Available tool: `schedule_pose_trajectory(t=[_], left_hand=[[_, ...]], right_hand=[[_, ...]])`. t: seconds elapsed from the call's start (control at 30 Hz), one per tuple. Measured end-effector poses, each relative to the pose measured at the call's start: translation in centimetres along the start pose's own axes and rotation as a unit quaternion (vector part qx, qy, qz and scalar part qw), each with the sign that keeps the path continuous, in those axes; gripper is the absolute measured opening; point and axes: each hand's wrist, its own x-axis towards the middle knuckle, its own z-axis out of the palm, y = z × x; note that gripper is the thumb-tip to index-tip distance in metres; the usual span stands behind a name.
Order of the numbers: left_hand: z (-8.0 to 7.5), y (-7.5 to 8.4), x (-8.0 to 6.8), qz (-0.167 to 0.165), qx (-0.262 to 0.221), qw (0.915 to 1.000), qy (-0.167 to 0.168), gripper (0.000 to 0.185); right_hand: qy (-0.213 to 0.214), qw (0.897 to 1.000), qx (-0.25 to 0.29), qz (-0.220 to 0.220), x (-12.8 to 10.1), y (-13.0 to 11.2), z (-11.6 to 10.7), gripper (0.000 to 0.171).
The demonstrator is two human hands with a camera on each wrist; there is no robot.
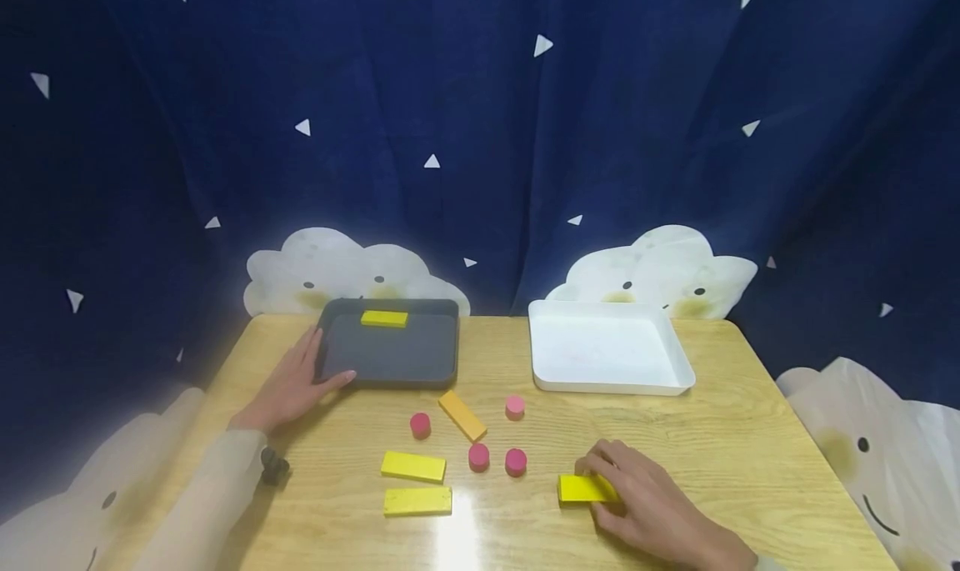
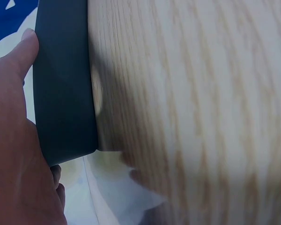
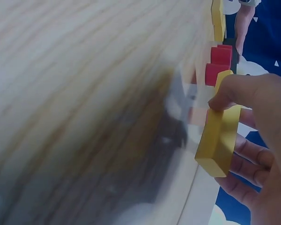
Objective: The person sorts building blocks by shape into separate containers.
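A yellow block [image 1: 583,488] lies flat on the wooden table [image 1: 750,463] near its front edge, right of the middle, and the right hand [image 1: 648,496] grips it: in the right wrist view the curled fingers [image 3: 253,157] wrap one long side of the block [image 3: 220,140] while the thumb presses the other, so the hand is narrow and closed round it. Just left of that block stand two red cylinders [image 1: 515,461] side by side, with a third further left and a paler pink cylinder [image 1: 514,406] behind them. An orange block [image 1: 462,415] lies at a slant among them, and two more yellow blocks [image 1: 413,466] lie one in front of the other toward the front left. The left hand [image 1: 296,383] rests on the table against the near left corner of the dark grey tray [image 1: 390,356]; its fingers are straight and together along the tray's left wall, the thumb lying along the front rim, as the left wrist view shows with the hand [image 2: 14,154] flat against the tray's wall [image 2: 65,93]. Inside this tray, at its back edge, lies one more yellow block [image 1: 384,318]. To the right, well apart from both hands, sits a white tray [image 1: 607,379]. A dark blue curtain [image 1: 480,137] with white triangles and cloud shapes hangs behind the table.
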Motion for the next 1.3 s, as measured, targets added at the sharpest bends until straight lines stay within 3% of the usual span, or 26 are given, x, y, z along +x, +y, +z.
schedule_pose_trajectory(t=[0.5,0.67,1.0,1.3], left_hand=[[-0.1,0.0,0.0,-0.003,0.002,1.0000,-0.004,0.116],[0.0,0.0,0.0,-0.007,0.003,0.9999,-0.007,0.117],[0.0,0.1,-0.2,-0.004,0.001,1.0000,-0.008,0.115],[0.0,0.0,-0.1,-0.003,0.002,1.0000,-0.006,0.115]], right_hand=[[0.030,0.999,-0.012,-0.029,2.6,-0.5,-0.8,0.044],[0.060,0.997,-0.016,-0.055,3.7,-0.4,-1.1,0.046],[0.111,0.986,-0.030,-0.124,7.4,-0.7,-2.6,0.049],[0.099,0.984,-0.037,-0.141,10.9,-1.7,-3.5,0.048]])
